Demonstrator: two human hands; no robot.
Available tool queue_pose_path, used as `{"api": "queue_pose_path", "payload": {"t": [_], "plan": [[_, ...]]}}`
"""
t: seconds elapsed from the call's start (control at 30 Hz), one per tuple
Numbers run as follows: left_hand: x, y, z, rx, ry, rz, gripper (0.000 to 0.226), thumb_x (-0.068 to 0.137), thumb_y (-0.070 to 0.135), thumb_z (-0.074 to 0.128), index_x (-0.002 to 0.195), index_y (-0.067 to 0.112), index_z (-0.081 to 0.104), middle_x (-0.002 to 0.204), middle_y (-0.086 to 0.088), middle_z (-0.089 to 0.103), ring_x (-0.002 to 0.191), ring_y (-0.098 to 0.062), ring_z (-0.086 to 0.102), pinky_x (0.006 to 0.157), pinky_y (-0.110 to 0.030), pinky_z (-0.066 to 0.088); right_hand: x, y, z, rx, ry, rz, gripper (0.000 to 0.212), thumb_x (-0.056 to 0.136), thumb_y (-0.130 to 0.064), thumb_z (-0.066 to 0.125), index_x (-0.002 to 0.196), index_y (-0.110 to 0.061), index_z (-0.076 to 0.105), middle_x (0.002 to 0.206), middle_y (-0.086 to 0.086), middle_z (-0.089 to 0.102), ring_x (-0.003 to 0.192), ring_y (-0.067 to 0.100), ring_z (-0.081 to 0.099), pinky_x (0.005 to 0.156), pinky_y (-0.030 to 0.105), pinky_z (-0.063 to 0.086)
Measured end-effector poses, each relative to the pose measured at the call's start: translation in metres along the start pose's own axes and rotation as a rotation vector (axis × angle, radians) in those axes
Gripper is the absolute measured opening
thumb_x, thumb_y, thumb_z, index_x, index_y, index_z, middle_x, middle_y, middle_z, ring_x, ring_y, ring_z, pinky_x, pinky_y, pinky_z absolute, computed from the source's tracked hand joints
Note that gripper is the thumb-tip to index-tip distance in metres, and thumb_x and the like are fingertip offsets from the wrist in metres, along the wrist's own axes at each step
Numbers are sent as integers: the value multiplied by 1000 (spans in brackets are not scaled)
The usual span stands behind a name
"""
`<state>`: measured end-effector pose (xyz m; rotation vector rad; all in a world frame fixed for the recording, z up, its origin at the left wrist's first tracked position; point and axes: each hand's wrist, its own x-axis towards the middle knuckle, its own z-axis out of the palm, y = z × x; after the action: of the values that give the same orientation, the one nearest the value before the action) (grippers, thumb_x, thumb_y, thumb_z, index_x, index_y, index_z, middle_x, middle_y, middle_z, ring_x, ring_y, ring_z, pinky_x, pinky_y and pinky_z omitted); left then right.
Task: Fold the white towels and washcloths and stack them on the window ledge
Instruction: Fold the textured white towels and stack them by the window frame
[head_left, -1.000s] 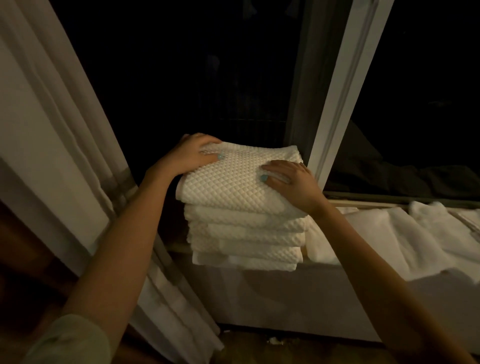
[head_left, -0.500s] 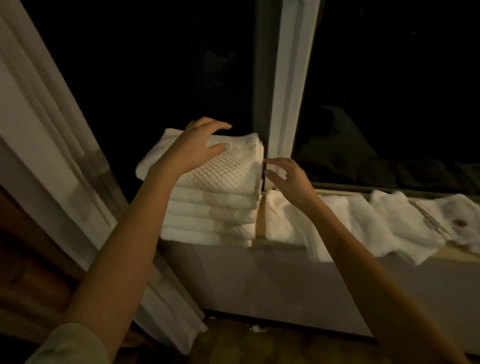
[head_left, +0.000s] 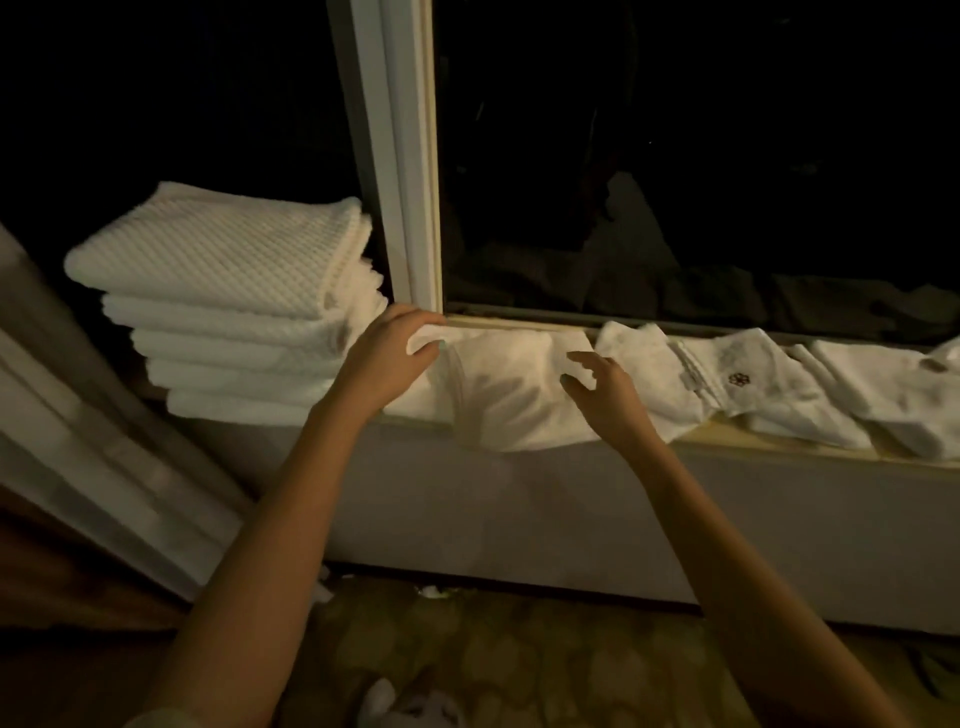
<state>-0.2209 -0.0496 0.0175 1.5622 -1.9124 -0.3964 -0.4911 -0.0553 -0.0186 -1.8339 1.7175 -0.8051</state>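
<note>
In the head view, I see that both hands have left the stack (head_left: 223, 291) of folded towels. A moment ago they were patting the top towel. Now the stack sits alone at the left end of the window ledge (head_left: 737, 435), next to the white window post (head_left: 410, 156). It looks neat and does not lean much, so I think that pile is done for now. My left hand (head_left: 387, 358) has moved right and pinches the near corner of a loose towel (head_left: 509, 395) that lies on the ledge just beside the stack and hangs a little over the edge. My right hand (head_left: 605, 387) is spread out with straight fingers at the other side of that towel. It holds nothing yet, and I cannot tell if it touches the cloth. More washcloths (head_left: 753, 384) lie in a messy row further right on the ledge, not folded. So I think the next job is to pick up this towel and fold it, and there is still a lot left to do.
</note>
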Motion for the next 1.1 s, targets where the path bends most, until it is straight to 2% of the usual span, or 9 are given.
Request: {"api": "queue_pose_path", "payload": {"t": [0.13, 0.33, 0.4, 0.5, 0.67, 0.77, 0.97, 1.03, 1.1], "plan": [[-9, -10, 35, -27, -44, -195, 30, 91, 22, 61, 120, 19, 62, 122, -6, 57, 101, -21, 60, 85, -36, 51, 7, 26, -1, 54, 6, 154, 49, 95, -28, 56, 140, -14, 43, 137, 15, 49, 111, 29, 56, 83, 37, 50], [4, -17, 61, -217, -57, -468, 34, 94, 21, 58, 125, 8, 56, 110, -2, 56, 102, -20, 56, 84, -30, 45, 33, 43, 5, 97, 12, 261, 51, 97, -30, 53, 141, -9, 40, 131, 19, 54, 113, 36, 55, 91, 48, 50], [4, -22, 69, -270, -110, -525, 33, 94, 28, 58, 120, 9, 58, 104, 0, 58, 100, -19, 58, 87, -33, 49, 41, 47, 6, 109, 23, 276, 49, 97, -31, 52, 140, -9, 42, 130, 18, 55, 113, 35, 55, 93, 47, 49], [1, -28, 85, -270, -103, -519, 27, 92, 34, 59, 108, 13, 64, 97, 0, 65, 92, -21, 63, 87, -42, 53, 51, 51, 6, 87, 16, 278, 46, 96, -35, 52, 135, -10, 48, 124, 14, 58, 110, 31, 57, 90, 38, 47], [17, -22, 92, -370, -50, -578, 34, 91, 37, 59, 94, 4, 65, 86, -7, 65, 74, -15, 57, 74, -32, 47, 66, 47, 10, 98, -52, 246, 40, 96, -40, 51, 127, -16, 54, 119, 8, 58, 97, 15, 48, 85, 29, 38], [25, -19, 96, -568, -31, -656, 32, 89, 37, 62, 103, 8, 63, 96, -1, 64, 88, -16, 59, 79, -31, 47, 71, 47, 10, 126, -73, 218, 44, 93, -43, 54, 129, -18, 50, 123, 9, 58, 97, 13, 49, 82, 29, 39], [36, -15, 110, -606, 30, -661, 40, 85, 35, 67, 118, 16, 56, 113, 3, 59, 102, -15, 56, 85, -34, 48, 73, 51, 14, 150, -149, 143, 57, 88, -39, 64, 136, -22, 39, 133, 6, 52, 105, 18, 53, 84, 30, 44], [38, -14, 113, -696, 75, -685, 39, 85, 31, 68, 119, 16, 57, 113, 1, 61, 105, -17, 57, 84, -33, 49, 78, 53, 14, 189, -137, 180, 62, 87, -37, 66, 138, -17, 37, 133, 7, 52, 115, 25, 54, 90, 33, 44], [38, -15, 114, -805, 99, -698, 39, 84, 28, 70, 120, 18, 59, 115, 0, 63, 108, -20, 59, 91, -41, 50, 82, 57, 13, 284, -138, 235, 66, 85, -39, 67, 139, -13, 40, 133, 10, 53, 118, 28, 53, 99, 41, 45]]}}
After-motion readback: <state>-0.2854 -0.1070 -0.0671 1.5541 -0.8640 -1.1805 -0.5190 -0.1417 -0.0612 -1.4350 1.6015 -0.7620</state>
